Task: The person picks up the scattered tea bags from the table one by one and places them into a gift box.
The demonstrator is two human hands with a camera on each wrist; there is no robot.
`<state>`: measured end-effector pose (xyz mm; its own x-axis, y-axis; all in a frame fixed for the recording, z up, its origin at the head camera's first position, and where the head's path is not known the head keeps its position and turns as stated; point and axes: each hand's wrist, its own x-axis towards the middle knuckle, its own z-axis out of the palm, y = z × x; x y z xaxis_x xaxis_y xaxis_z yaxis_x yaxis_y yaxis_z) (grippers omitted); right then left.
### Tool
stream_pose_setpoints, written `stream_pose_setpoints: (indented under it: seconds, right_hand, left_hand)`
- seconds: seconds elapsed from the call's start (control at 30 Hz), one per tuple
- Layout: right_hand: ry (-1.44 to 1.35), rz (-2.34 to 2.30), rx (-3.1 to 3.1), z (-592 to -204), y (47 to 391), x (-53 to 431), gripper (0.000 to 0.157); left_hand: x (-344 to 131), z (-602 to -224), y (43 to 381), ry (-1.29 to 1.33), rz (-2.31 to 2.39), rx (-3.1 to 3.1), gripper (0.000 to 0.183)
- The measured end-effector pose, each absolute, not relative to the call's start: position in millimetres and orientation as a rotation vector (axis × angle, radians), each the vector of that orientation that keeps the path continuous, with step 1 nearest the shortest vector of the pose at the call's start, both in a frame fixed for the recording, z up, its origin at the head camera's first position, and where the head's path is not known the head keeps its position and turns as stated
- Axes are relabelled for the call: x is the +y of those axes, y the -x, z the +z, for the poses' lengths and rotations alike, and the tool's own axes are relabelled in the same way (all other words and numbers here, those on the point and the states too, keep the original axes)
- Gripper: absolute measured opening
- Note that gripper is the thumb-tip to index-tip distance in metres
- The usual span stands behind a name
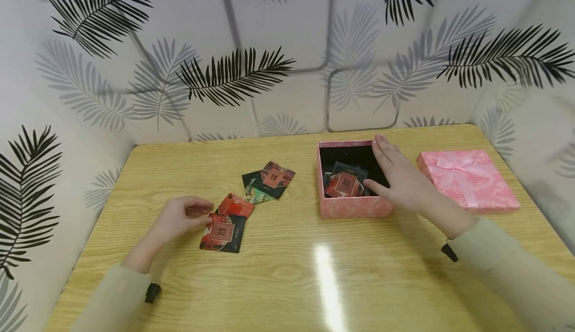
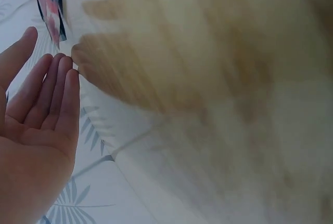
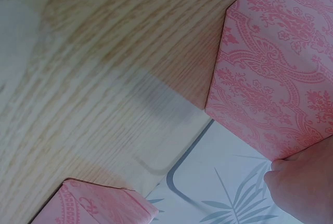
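Note:
My left hand (image 1: 177, 218) is beside the left edge of a red and black flat packet (image 1: 222, 233), fingertips close to it; the head view does not settle whether they touch. In the left wrist view, the left hand's fingers (image 2: 44, 91) are mostly straight, with a packet (image 2: 50, 5) beyond them. My right hand (image 1: 399, 174) rests over the right rim of an open pink box (image 1: 355, 207), fingers extended toward the far corner and thumb over the inside. Dark and red packets (image 1: 345, 183) lie in the box. The right wrist view shows its patterned side (image 3: 276, 63).
A red packet (image 1: 235, 205) lies partly under the front one. Farther back, a dark red packet (image 1: 276, 177) overlaps a black and green one (image 1: 258, 192). Right of the box lies the pink lid (image 1: 471, 178) with a bow. A leaf-patterned wall (image 1: 287, 107) borders the wooden table (image 1: 278, 282).

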<state>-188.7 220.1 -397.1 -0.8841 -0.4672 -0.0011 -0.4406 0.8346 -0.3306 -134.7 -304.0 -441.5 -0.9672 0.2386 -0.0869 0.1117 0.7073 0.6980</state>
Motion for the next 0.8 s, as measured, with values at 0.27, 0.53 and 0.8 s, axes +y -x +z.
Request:
stream_pose_setpoints:
  seconds: [0.27,0.53,0.8]
  right_hand:
    - [0.721,-0.487,2.934,-397.3,188.3,219.9,0.095]
    - [0.723,-0.494,2.935,-397.1,188.3,219.2,0.094]
    - [0.711,-0.481,2.933,-396.2,188.2,218.9,0.095]
  left_hand:
    - [-299.1,-440.9,128.5,-0.387,0.985,2.804,0.040]
    - [-296.7,-443.7,128.5,-0.455,0.882,2.842,0.052]
    - [-295.2,-445.3,129.4,-0.516,0.829,2.852,0.054]
